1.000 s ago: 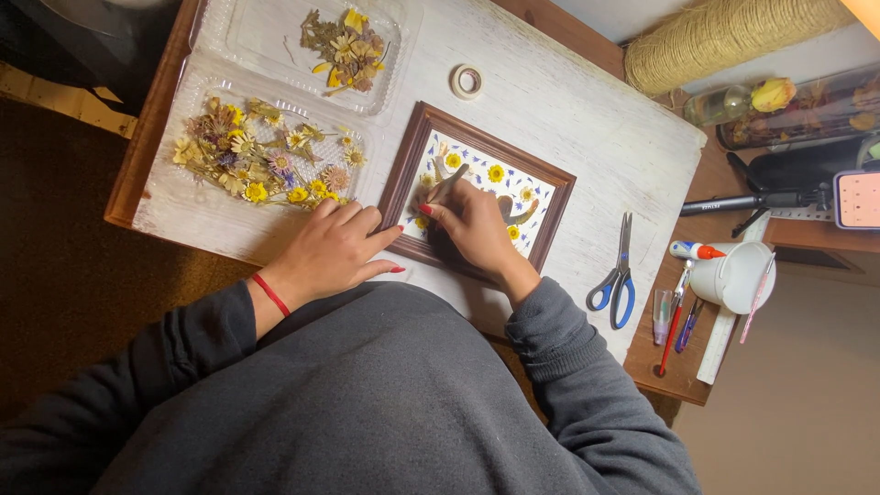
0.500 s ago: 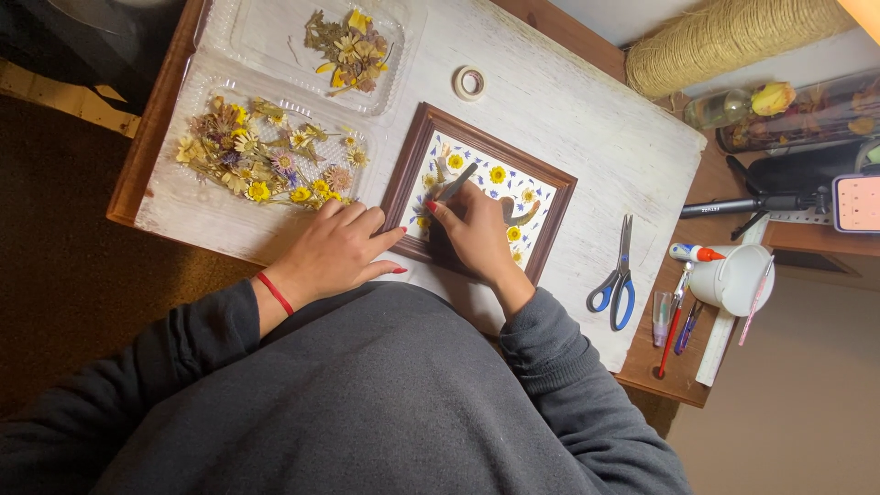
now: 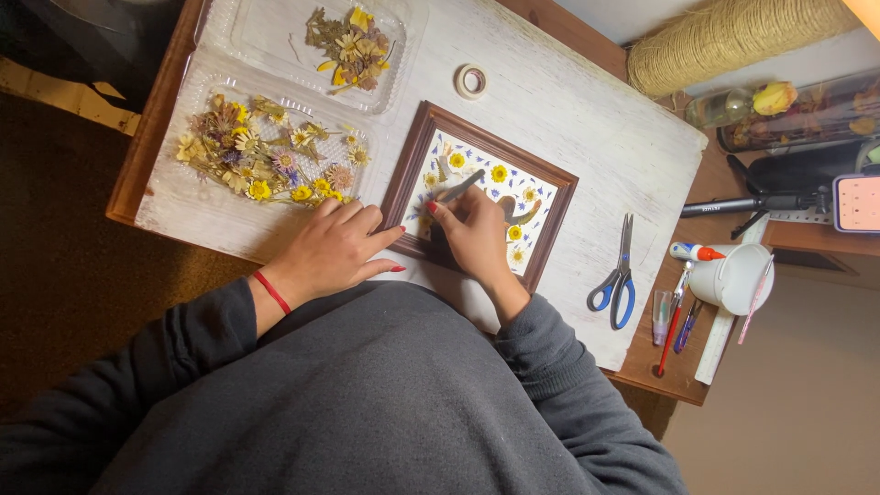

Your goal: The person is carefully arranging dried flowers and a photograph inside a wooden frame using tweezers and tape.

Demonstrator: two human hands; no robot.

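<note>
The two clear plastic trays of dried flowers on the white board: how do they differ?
The near clear plastic tray holds a wide spread of yellow, white and pink dried flowers; the far clear plastic tray holds only a small cluster. The near one lies by the left hand; the far one lies away from it. Both are shallow and transparent.

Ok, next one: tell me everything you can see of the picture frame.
The picture frame is rectangular with a dark brown, wood-looking moulding. It lies flat and skewed on the whitewashed board. Its white inside carries pressed yellow daisies and small blue petals. The left hand rests at its near left corner, fingers touching the moulding. The right hand lies over the lower middle, holding a slim grey tool whose tip meets the arrangement. Scissors lie to its right, apart.
</note>
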